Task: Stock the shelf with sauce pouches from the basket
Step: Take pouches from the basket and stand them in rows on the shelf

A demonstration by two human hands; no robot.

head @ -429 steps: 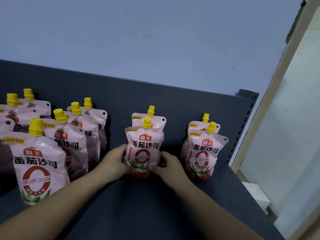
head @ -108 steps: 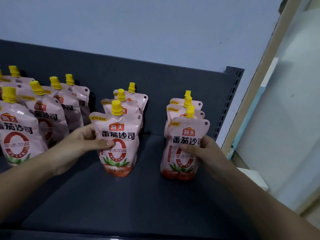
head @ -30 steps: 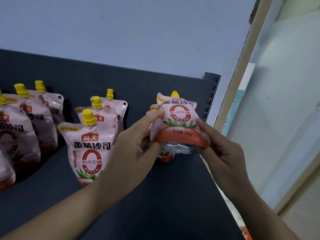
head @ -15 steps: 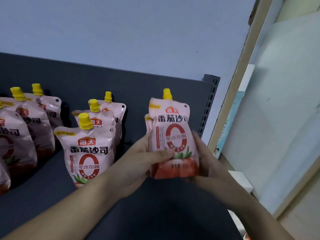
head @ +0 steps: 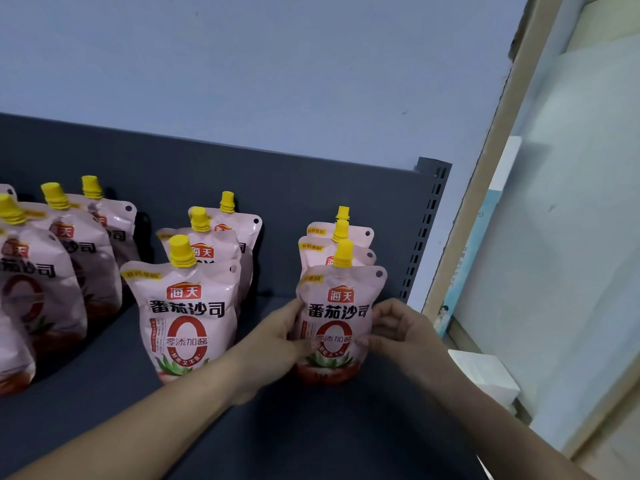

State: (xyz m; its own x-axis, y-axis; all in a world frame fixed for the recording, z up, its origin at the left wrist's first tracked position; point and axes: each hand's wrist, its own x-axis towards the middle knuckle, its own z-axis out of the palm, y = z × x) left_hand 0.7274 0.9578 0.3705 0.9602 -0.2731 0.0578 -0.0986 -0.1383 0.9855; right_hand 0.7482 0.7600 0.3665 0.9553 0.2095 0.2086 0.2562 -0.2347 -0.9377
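Observation:
A pink sauce pouch (head: 337, 306) with a yellow cap stands upright at the front of the rightmost row on the dark grey shelf (head: 311, 427). My left hand (head: 277, 341) grips its left edge and my right hand (head: 398, 330) pinches its right edge. Two more pouches (head: 337, 233) stand behind it. To the left, another row (head: 188, 306) of three pouches stands upright, and further rows (head: 52, 265) line the left side. The basket is out of view.
The shelf's perforated upright post (head: 422, 230) rises just right of the held pouch. Beyond it are a beige frame (head: 485, 188), a frosted panel and a white box (head: 485, 375) lower down. A blue wall backs the shelf.
The pouch that I held tilted and lifted a second ago now stands upright on the shelf at the front of the right row. Both hands stay on its sides.

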